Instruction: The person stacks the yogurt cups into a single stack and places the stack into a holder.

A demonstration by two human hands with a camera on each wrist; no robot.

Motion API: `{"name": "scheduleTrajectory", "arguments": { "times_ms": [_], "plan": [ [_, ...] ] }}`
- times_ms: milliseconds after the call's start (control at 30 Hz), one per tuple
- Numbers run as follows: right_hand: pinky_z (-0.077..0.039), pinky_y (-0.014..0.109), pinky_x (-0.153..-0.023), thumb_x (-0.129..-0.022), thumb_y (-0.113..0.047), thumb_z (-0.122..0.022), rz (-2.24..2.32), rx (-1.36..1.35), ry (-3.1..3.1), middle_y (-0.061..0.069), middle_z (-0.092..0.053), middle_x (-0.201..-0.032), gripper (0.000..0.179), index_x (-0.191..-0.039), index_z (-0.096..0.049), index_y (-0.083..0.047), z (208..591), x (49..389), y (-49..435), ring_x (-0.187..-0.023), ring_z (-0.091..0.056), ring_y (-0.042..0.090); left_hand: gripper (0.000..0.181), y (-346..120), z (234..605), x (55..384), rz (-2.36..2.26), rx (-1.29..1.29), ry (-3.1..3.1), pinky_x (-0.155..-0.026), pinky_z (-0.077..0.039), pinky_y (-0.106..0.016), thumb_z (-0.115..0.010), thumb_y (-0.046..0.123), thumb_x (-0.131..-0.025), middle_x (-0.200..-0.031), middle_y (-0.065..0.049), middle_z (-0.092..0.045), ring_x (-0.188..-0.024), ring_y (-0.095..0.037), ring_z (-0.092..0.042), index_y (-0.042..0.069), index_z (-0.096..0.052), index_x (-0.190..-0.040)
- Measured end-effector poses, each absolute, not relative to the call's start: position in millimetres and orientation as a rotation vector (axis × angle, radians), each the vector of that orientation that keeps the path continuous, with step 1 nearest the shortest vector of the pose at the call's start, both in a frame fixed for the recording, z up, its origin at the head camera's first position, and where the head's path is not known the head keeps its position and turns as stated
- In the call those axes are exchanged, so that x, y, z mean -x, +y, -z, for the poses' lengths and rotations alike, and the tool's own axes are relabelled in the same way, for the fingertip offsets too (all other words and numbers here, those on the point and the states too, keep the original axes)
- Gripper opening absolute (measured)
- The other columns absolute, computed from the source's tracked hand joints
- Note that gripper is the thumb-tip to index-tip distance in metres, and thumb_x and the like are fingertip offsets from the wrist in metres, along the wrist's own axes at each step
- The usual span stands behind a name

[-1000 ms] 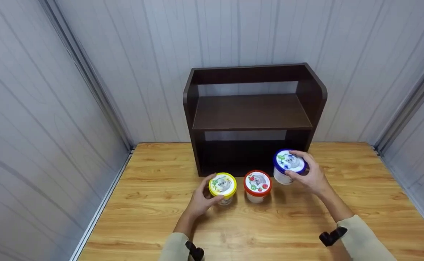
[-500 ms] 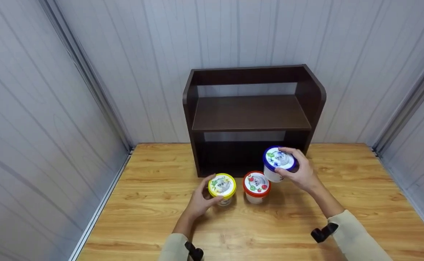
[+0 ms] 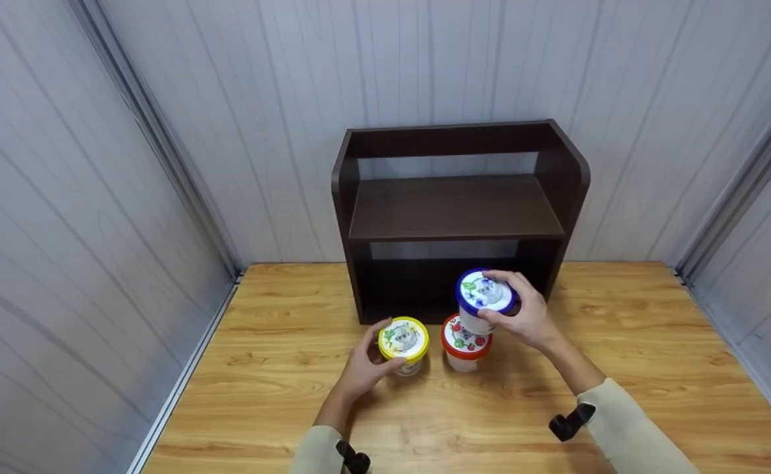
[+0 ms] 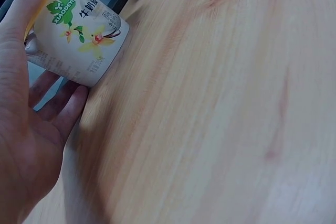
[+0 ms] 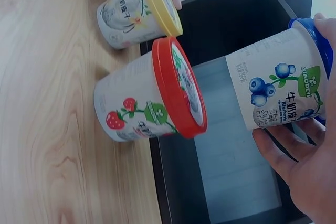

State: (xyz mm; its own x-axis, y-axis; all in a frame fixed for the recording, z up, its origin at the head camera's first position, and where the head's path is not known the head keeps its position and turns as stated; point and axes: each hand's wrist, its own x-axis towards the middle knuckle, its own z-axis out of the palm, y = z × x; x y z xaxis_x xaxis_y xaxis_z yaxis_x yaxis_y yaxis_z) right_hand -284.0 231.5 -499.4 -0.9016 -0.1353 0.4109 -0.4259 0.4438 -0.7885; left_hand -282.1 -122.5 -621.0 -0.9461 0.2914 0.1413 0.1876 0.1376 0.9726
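Note:
A paper tub with a blue lid and blueberry print [image 5: 283,80] is held off the table by my right hand [image 3: 527,316], thumb and fingers round its lid. In the head view it overlaps the red-lidded strawberry tub [image 3: 464,359]; the right wrist view shows a gap between the two. That red-lidded tub stands upright on the table. To its left is the yellow-lidded tub with vanilla flowers [image 4: 79,35], standing on the table. My left hand [image 3: 362,365] grips this yellow-lidded tub at the lid, thumb in front and fingers behind.
Behind the tubs stands a dark brown two-level shelf [image 3: 457,207] against the panelled back wall [image 3: 280,131]. The wooden table [image 3: 280,368] reaches to wall panels on the left and right. Black straps with small cameras sit on both sleeves.
My right hand has carried the blue-lidded tub leftward, from right of the red-lidded tub to over it in the head view. The left hand and the other tubs stay put.

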Motion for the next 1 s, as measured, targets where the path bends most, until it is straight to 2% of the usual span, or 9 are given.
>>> {"name": "scheduleTrajectory", "arguments": {
  "times_ms": [300, 567, 700, 833, 1000],
  "plan": [
    [-0.053, 0.042, -0.111, -0.087, -0.018, -0.093, -1.441, -0.541, -2.426, 0.012, -0.071, -0.138, 0.063, -0.146, -0.072, -0.015, 498, 285, 217, -0.126, -0.063, 0.023, 0.086, -122, 622, 283, -1.955, -0.476, 2.300, -0.122, -0.054, -0.046, -0.090, 0.018, -0.099, -0.164, -0.026, -0.056, -0.152, -0.041, -0.058, 0.010, -0.044, -0.171],
    [-0.055, 0.057, -0.113, -0.088, -0.020, -0.093, -1.492, -0.600, -2.428, 0.015, -0.068, -0.137, 0.065, -0.148, -0.070, -0.013, 500, 285, 205, -0.126, -0.062, 0.028, 0.086, -121, 622, 282, -1.950, -0.472, 2.308, -0.123, -0.054, -0.049, -0.089, 0.016, -0.099, -0.164, -0.026, -0.057, -0.151, -0.042, -0.059, 0.011, -0.044, -0.171],
    [-0.055, 0.054, -0.111, -0.087, -0.021, -0.094, -1.482, -0.616, -2.428, 0.014, -0.069, -0.136, 0.066, -0.148, -0.070, -0.014, 500, 285, 198, -0.124, -0.063, 0.027, 0.087, -121, 622, 283, -1.949, -0.478, 2.307, -0.123, -0.054, -0.046, -0.090, 0.018, -0.098, -0.164, -0.027, -0.056, -0.151, -0.042, -0.059, 0.010, -0.044, -0.171],
    [-0.056, 0.047, -0.110, -0.087, -0.022, -0.095, -1.482, -0.633, -2.420, 0.013, -0.069, -0.136, 0.065, -0.147, -0.071, -0.015, 499, 285, 189, -0.123, -0.063, 0.024, 0.088, -123, 625, 283, -1.961, -0.536, 2.313, -0.116, -0.058, -0.039, -0.092, 0.027, -0.097, -0.158, -0.028, -0.059, -0.144, -0.035, -0.064, 0.011, -0.046, -0.170],
    [-0.056, 0.040, -0.110, -0.087, -0.024, -0.096, -1.493, -0.666, -2.419, 0.012, -0.069, -0.136, 0.066, -0.148, -0.071, -0.014, 498, 286, 178, -0.122, -0.062, 0.022, 0.086, -126, 629, 284, -1.971, -0.625, 2.345, -0.111, -0.063, -0.038, -0.092, 0.033, -0.097, -0.152, -0.031, -0.061, -0.135, -0.029, -0.069, 0.010, -0.048, -0.168]
  ]
}}
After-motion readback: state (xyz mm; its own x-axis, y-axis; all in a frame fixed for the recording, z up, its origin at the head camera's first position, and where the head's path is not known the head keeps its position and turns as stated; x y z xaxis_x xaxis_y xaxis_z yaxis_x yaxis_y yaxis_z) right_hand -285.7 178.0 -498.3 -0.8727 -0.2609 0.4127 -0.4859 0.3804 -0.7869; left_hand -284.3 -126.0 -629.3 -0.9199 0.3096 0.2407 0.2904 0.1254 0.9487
